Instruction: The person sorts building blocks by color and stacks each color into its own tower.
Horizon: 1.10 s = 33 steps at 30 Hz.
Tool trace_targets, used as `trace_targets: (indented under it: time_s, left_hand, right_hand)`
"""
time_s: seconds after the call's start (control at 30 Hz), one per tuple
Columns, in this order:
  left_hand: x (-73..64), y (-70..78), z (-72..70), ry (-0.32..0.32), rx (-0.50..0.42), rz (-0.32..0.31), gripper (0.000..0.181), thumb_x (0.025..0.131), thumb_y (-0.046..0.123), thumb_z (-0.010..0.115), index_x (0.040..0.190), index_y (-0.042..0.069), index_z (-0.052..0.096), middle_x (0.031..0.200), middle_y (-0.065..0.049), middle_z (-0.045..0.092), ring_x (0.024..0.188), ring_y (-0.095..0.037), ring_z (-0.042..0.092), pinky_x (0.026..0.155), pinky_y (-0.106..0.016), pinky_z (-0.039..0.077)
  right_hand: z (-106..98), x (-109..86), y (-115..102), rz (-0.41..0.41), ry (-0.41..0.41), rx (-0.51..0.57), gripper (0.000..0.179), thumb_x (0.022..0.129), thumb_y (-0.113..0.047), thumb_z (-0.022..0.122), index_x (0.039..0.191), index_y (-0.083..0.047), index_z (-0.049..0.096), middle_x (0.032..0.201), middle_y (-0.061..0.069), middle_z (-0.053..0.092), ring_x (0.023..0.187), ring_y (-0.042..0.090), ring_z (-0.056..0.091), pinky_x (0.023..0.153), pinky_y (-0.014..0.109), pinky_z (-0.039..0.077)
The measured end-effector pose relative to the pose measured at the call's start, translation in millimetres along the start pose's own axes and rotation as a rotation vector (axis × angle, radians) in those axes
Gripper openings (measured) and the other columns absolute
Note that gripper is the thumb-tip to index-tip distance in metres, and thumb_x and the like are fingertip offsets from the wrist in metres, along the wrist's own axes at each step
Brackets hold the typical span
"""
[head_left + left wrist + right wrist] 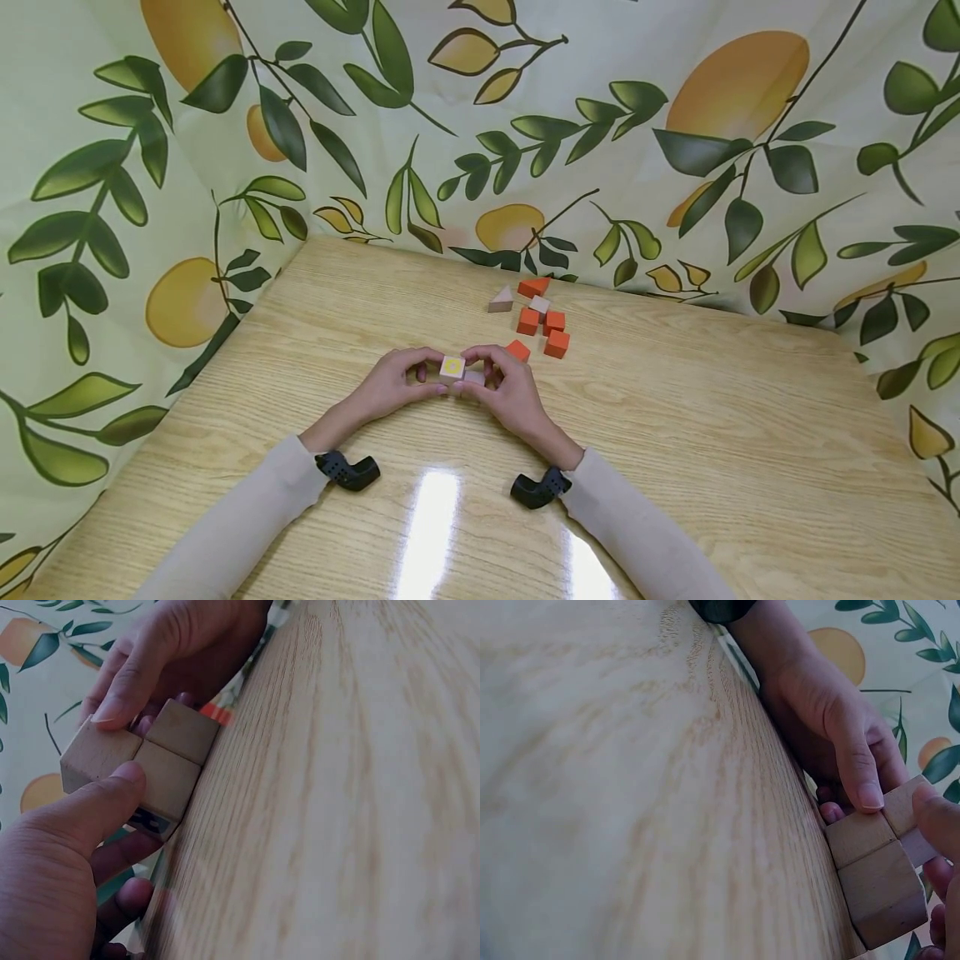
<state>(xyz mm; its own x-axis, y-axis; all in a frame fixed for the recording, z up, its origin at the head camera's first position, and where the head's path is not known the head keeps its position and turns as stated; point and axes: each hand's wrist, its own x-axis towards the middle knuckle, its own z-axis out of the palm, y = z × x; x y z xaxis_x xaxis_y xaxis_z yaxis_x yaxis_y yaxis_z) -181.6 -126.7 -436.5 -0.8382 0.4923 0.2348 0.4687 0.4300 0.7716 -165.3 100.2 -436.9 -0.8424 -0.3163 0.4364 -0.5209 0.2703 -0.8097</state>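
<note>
Three small plain wooden blocks are stacked between the two hands on the table. An upper block (452,367), with a yellow ring on its top face, sits over one of two lower blocks standing side by side. My right hand (510,392) pinches the upper block (101,752) by thumb and fingers. The thumb of my left hand (390,383) presses one lower block (861,838), its fingers on the far side. That block shows a dark mark on one side in the left wrist view. Beside it, the other lower block (885,894) is partly hidden by the right hand in the head view.
Behind the hands lie orange cubes (557,344), an orange triangular block (534,287), a pale triangular block (501,300) and a pale cube (539,307). Another orange block (518,350) is just beyond the right fingers. A leaf-patterned cloth (420,250) borders the wooden table (712,433).
</note>
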Motion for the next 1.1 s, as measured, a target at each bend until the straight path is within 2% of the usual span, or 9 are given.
trace_targets:
  time_s: [0.17, 0.3, 0.4, 0.57, 0.67, 0.8, 0.9, 1.1]
  left_hand:
    - [-0.4, -0.6, -0.3, 0.005, 0.008, 0.007, 0.036, 0.081, 0.029, 0.078, 0.114, 0.017, 0.067, 0.080, 0.006, 0.057, 0.072, -0.014, 0.050, 0.064, -0.031, 0.038]
    - [-1.1, -0.2, -1.0, 0.009, 0.016, 0.003, 0.037, 0.082, 0.029, 0.077, 0.114, 0.015, 0.067, 0.080, 0.005, 0.057, 0.073, -0.014, 0.051, 0.065, -0.031, 0.039]
    - [-2.0, 0.0, -1.6, 0.014, 0.021, -0.011, 0.037, 0.081, 0.029, 0.078, 0.114, 0.015, 0.067, 0.079, 0.006, 0.057, 0.072, -0.014, 0.050, 0.065, -0.031, 0.038]
    - [-2.5, -0.5, -0.8, 0.019, 0.025, -0.013, 0.038, 0.081, 0.029, 0.078, 0.114, 0.015, 0.067, 0.078, 0.006, 0.057, 0.071, -0.014, 0.050, 0.064, -0.030, 0.037]
    - [-2.5, -0.7, 0.5, 0.016, 0.023, -0.008, 0.038, 0.081, 0.029, 0.078, 0.114, 0.014, 0.067, 0.078, 0.006, 0.057, 0.071, -0.013, 0.050, 0.064, -0.030, 0.038]
    - [-2.3, 0.5, 1.6, 0.016, 0.018, -0.007, 0.039, 0.080, 0.028, 0.079, 0.115, 0.013, 0.067, 0.079, 0.006, 0.057, 0.071, -0.013, 0.050, 0.065, -0.031, 0.038]
    - [-1.8, 0.9, 1.6, 0.016, 0.020, -0.011, 0.040, 0.080, 0.028, 0.079, 0.115, 0.012, 0.067, 0.079, 0.005, 0.057, 0.072, -0.014, 0.049, 0.067, -0.032, 0.037]
    - [-1.0, -0.9, 0.5, 0.010, 0.031, -0.009, 0.039, 0.081, 0.029, 0.078, 0.114, 0.012, 0.067, 0.079, 0.006, 0.056, 0.072, -0.014, 0.049, 0.068, -0.032, 0.036]
  right_hand:
    - [-0.2, 1.3, -1.1, -0.007, 0.005, 0.017, 0.036, 0.081, -0.016, 0.078, 0.114, -0.012, 0.064, 0.097, 0.004, 0.062, 0.063, 0.022, 0.042, 0.055, 0.025, 0.033]
    - [0.0, 3.6, -6.5, -0.034, 0.033, 0.036, 0.029, 0.085, -0.007, 0.072, 0.113, -0.002, 0.063, 0.096, 0.009, 0.062, 0.061, 0.025, 0.040, 0.053, 0.027, 0.031]
    - [-1.6, 6.4, -20.4, -0.060, 0.057, 0.034, 0.023, 0.088, -0.001, 0.067, 0.111, 0.002, 0.062, 0.095, 0.013, 0.061, 0.063, 0.027, 0.041, 0.053, 0.030, 0.031]
    - [-8.1, 12.9, -42.5, -0.074, 0.104, -0.002, 0.020, 0.089, 0.004, 0.063, 0.109, 0.005, 0.062, 0.097, 0.018, 0.062, 0.075, 0.028, 0.047, 0.057, 0.040, 0.036]
    - [-12.7, 17.6, -43.2, -0.063, 0.129, -0.004, 0.020, 0.089, 0.005, 0.062, 0.109, 0.006, 0.061, 0.099, 0.020, 0.062, 0.080, 0.029, 0.048, 0.058, 0.044, 0.035]
    - [-21.7, 24.8, -38.7, -0.035, 0.172, 0.017, 0.020, 0.091, 0.004, 0.060, 0.111, 0.006, 0.061, 0.099, 0.022, 0.062, 0.081, 0.028, 0.047, 0.059, 0.035, 0.035]
    - [-31.4, 30.3, -35.9, 0.008, 0.224, 0.046, 0.022, 0.092, 0.004, 0.059, 0.113, 0.007, 0.059, 0.101, 0.024, 0.061, 0.082, 0.027, 0.047, 0.064, 0.028, 0.035]
    - [-55.1, 43.0, -33.1, 0.075, 0.349, 0.073, 0.024, 0.093, 0.003, 0.058, 0.117, 0.008, 0.058, 0.105, 0.026, 0.059, 0.087, 0.026, 0.047, 0.069, 0.030, 0.036]
